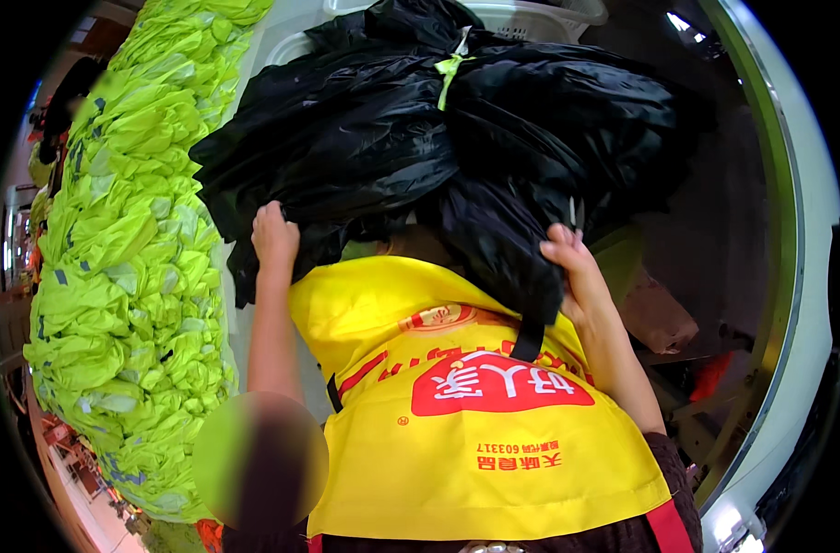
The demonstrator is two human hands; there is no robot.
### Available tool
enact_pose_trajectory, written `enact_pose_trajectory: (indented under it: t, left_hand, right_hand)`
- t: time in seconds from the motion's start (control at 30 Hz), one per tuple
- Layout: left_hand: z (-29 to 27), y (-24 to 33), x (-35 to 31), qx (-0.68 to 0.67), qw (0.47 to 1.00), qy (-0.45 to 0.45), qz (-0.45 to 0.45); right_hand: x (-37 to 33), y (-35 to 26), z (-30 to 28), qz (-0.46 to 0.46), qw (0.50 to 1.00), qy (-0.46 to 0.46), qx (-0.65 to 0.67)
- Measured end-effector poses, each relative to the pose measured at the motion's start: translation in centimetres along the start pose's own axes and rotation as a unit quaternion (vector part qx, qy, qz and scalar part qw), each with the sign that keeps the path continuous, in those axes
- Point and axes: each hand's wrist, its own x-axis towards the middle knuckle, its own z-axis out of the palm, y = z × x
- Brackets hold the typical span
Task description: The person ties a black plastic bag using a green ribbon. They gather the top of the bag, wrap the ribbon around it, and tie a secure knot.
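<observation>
A large bundle of shiny black fabric (365,138) spreads out in front of me, gathered at its far middle by a lime-green strip (449,74). My left hand (275,241) is closed on the near left edge of this cloth. On the other side, my right hand (575,267) pinches a hanging fold at the near right. A thin pale piece shows just above the right fingers, too small to name. Deep folds hide the ends of several fingertips.
Along the left runs a long heap of lime-yellow garments (125,304) with grey patches. White plastic baskets (567,11) stand behind the bundle. A pale curved edge (789,230) borders the right side. My yellow apron (475,479) fills the near middle.
</observation>
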Motion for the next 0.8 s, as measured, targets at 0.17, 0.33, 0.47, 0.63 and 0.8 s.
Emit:
enact_pose_trajectory:
  t: [0.17,0.33,0.47,0.63,0.8]
  left_hand:
    - [-7.4,14.9,-5.7,-0.132,0.934,0.101,0.315]
    - [-5.6,23.0,-13.1,-0.452,0.861,-0.153,0.175]
    - [-0.7,22.2,-12.4,-0.553,0.817,-0.152,0.056]
    - [-1.2,23.1,-10.4,-0.649,0.747,-0.105,0.094]
    - [-6.0,24.5,-10.6,-0.541,0.803,-0.175,0.176]
  right_hand:
    - [4.2,-2.9,4.7,-0.039,0.980,0.128,0.150]
    - [6.2,-1.9,4.4,-0.038,0.987,-0.119,0.098]
    - [4.3,-0.6,3.3,-0.199,0.942,-0.133,-0.235]
    - [4.1,3.2,2.6,-0.485,0.685,-0.090,-0.537]
    - [4.3,2.4,2.2,-0.461,0.803,-0.028,-0.377]
